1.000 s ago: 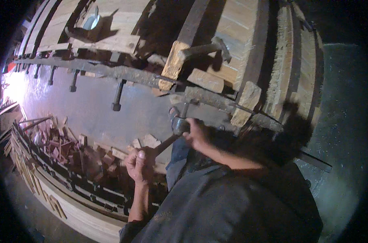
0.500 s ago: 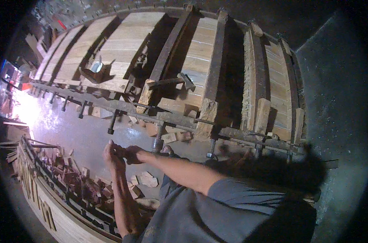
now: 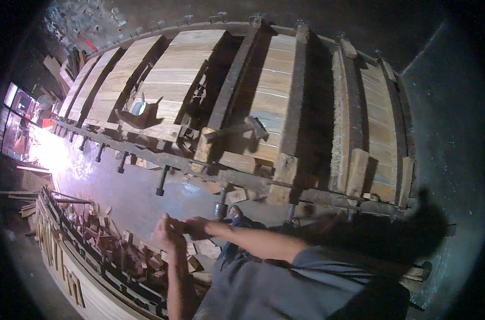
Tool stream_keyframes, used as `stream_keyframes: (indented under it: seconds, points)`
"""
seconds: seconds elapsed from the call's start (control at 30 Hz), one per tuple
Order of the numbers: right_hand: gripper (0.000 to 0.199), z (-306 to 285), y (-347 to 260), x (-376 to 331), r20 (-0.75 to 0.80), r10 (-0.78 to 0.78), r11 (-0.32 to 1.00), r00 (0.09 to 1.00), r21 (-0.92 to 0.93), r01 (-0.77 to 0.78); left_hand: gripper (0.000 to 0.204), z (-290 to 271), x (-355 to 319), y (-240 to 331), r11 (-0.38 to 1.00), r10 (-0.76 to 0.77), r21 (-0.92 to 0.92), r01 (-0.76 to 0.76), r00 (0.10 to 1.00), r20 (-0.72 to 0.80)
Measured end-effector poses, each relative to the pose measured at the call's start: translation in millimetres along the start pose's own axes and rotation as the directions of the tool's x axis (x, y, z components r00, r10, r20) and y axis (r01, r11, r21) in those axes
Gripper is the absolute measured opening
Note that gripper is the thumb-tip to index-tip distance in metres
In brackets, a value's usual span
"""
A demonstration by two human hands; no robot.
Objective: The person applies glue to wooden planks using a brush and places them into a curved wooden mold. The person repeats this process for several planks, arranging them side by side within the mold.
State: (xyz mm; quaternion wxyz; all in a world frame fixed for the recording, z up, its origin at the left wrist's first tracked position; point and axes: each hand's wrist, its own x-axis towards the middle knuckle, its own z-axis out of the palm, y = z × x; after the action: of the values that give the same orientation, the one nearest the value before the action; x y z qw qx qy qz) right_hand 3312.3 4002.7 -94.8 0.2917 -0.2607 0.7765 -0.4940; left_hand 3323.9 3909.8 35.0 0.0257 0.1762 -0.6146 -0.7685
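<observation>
My left hand [image 3: 168, 232] and my right hand [image 3: 198, 228] meet in front of my body, over the floor strip beside the long clamping frame. The fingers of both are curled in. Anything between them is too small or blurred to make out. Across the frame, nearest my hands, lie glued wooden panels [image 3: 170, 69] made of pale strips. A hammer [image 3: 257, 128] rests on a block and a panel, its handle pointing left. Further left on the panels sits a dark curved holder [image 3: 131, 119] with a light cup [image 3: 139, 108] in it.
Clamp screws [image 3: 161, 182] stick out from the frame's near rail [image 3: 194, 167]. Dark beams [image 3: 293, 98] cross the panels. Wood offcuts [image 3: 156, 261] litter the floor at lower left, beside a long pale panel [image 3: 61, 266] standing on edge. Bright light glares at far left.
My view has shifted, so frame and panels appear lower and further right. My hands stay close together, fingers curled. The hammer and cup have not moved on the panels.
</observation>
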Motion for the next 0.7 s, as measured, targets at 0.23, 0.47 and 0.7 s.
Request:
stream_keyframes:
  seconds: [0.23, 0.47, 0.7]
  points:
    - [0.021, 29, 88, -107, -0.454, 0.605, 0.787, 0.654, 0.466, -0.404, 0.036, -16, 26, 15, 0.983, -0.149, -0.115, 0.146, 0.989, -0.019]
    - [0.022, 96, 123, -174, -0.2, 0.698, 0.48, 0.687, 0.843, -0.243, 0.04, -6, 16, 9, 0.975, -0.218, 0.066, 0.214, 0.975, 0.052]
    - [0.033, 94, 111, -251, -0.235, 0.777, 0.497, 0.584, 0.798, -0.339, 0.032, 40, -31, -18, 0.922, -0.369, -0.061, 0.382, 0.915, 0.162]
